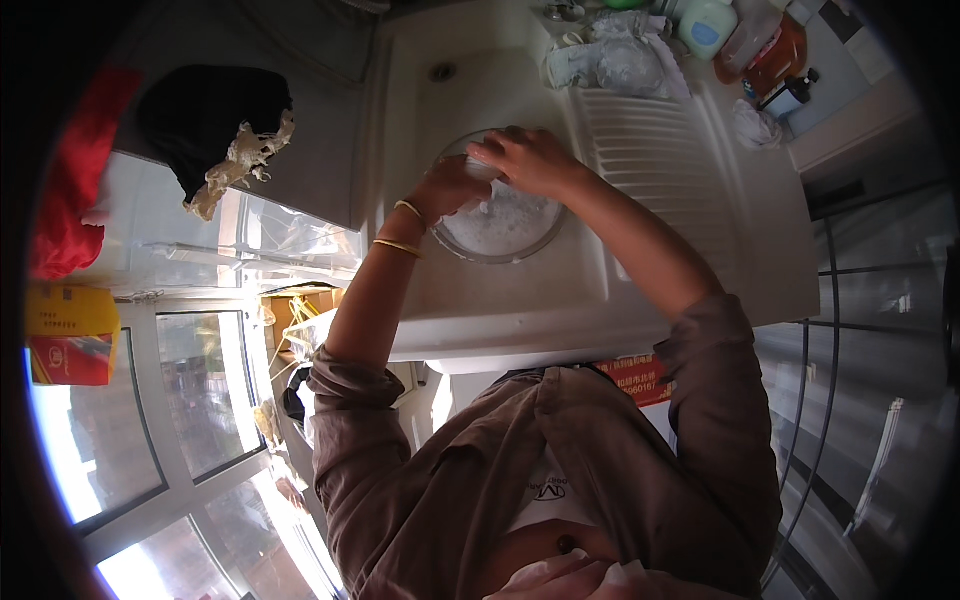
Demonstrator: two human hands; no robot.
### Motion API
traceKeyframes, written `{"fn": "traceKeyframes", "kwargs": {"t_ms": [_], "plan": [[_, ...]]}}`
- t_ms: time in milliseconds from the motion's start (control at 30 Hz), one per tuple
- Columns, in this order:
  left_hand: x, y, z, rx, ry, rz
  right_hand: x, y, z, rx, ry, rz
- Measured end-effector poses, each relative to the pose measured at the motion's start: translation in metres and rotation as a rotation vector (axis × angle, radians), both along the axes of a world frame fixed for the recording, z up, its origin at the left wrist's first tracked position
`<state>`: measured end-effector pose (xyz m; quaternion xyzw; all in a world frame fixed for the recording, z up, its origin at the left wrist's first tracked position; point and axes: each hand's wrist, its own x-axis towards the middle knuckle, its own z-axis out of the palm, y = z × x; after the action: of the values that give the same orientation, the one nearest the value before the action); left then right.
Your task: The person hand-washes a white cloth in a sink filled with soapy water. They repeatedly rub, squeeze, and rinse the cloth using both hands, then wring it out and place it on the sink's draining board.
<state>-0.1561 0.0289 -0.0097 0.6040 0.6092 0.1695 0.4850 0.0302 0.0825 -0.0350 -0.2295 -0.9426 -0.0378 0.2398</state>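
Observation:
My left hand (450, 187) and my right hand (531, 156) meet above the far side of a round, clear basin (517, 259). Between them is a small white item (482, 169), probably cloth, mostly hidden by the fingers. Both hands grip it, the right from above and the left from the near left side. White suds (501, 222) fill the basin below. The basin stands inside the bowl of a white laundry sink (480, 296). Two thin bands circle my left wrist.
A ribbed washboard (651, 161) forms the sink's right side. Wet cloth (626, 56) lies at its far end. Bottles, including a pale green one (707, 28) and an orange one (787, 52), line the far right. Black fabric with cream lace (217, 112) hangs at left.

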Motion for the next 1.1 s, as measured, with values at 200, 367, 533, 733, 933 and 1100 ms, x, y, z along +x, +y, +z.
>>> {"fn": "traceKeyframes", "kwargs": {"t_ms": [200,367,533,733,933,1100], "plan": [[-0.015,-0.015,0.013,-0.069,-0.505,0.213,0.009,-0.018,0.0,-0.316,0.227,-0.069],[-0.008,-0.024,0.033,0.576,-0.28,-0.04,0.02,-0.013,-0.009,-1.396,0.627,-0.132],[0.0,-0.026,0.021,1.157,0.617,-0.265,0.016,-0.039,0.017,-1.968,0.603,-0.009],[-0.01,-0.016,0.009,1.174,0.77,-0.362,0.018,-0.041,0.034,-1.711,0.329,0.066],[-0.001,-0.014,0.003,0.727,0.702,-0.261,0.001,-0.028,0.029,-0.697,-0.168,-0.134],[0.005,-0.02,-0.025,0.526,0.186,-0.053,0.0,-0.014,0.032,-0.358,-0.24,-0.098]]}}
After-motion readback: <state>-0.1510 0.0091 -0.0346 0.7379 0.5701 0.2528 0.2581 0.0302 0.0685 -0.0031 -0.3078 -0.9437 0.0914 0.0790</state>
